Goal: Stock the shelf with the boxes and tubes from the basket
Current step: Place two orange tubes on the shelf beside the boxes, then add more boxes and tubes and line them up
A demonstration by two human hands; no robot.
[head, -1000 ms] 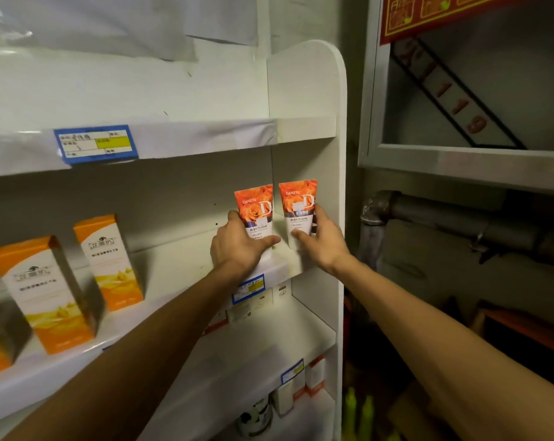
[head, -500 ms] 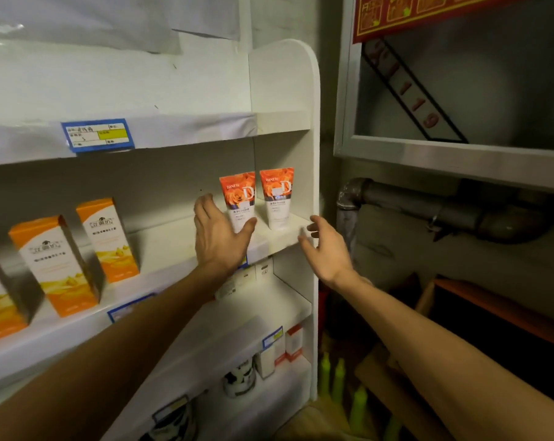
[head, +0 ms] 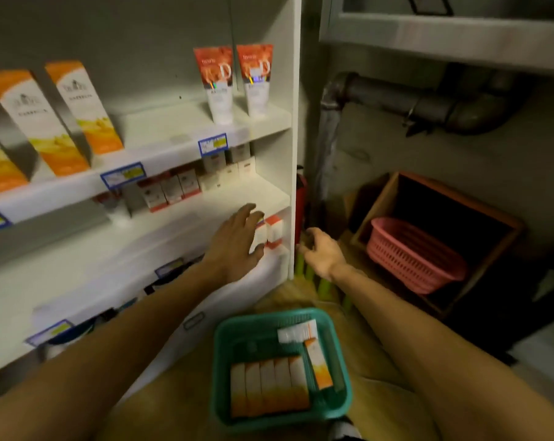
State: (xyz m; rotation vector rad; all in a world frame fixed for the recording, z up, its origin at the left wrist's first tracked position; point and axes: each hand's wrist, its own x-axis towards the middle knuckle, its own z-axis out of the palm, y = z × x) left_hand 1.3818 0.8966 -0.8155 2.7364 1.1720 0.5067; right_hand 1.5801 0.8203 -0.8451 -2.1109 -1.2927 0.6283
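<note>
At the bottom centre of the frame I had the green basket (head: pixel 337 342) nearest me, not yet emptied: five orange-and-white boxes (head: pixel 269 386) lay flat in a row, a sixth box (head: pixel 318 364) leaned on its edge along their right side, and one white package (head: pixel 297 331) lay at the far end (too blurred for me to say whether box or tube). By my judgement, that was seven items left to shelve.

Just beyond the basket, my left hand (head: pixel 237 241) was in mid-frame with its fingers spread and relaxed, gripping nothing, in front of two small red-topped boxes (head: pixel 270 230) at the right end of a lower shelf; whether the fingertips touched them I could not tell. My right hand (head: pixel 321 253) hung just right of the shelving unit's side panel (head: pixel 293 138), fingers loosely curled and empty.

Farther back, on the shelf above (head: pixel 247 194), stood a row of small cartons (head: pixel 180 186), too smeared to count. Higher, in the upper centre, two orange-topped tubes (head: pixel 220 87) stood upright side by side near the panel, and to the upper left I counted two tall orange-and-white cartons (head: pixel 78 106) in full, with part of a third at the frame edge. So I judged the tubes stocked, and the job perhaps half done.

At right, well apart, one pink basket (head: pixel 412 256) sat inside a wooden crate (head: pixel 498 218).
</note>
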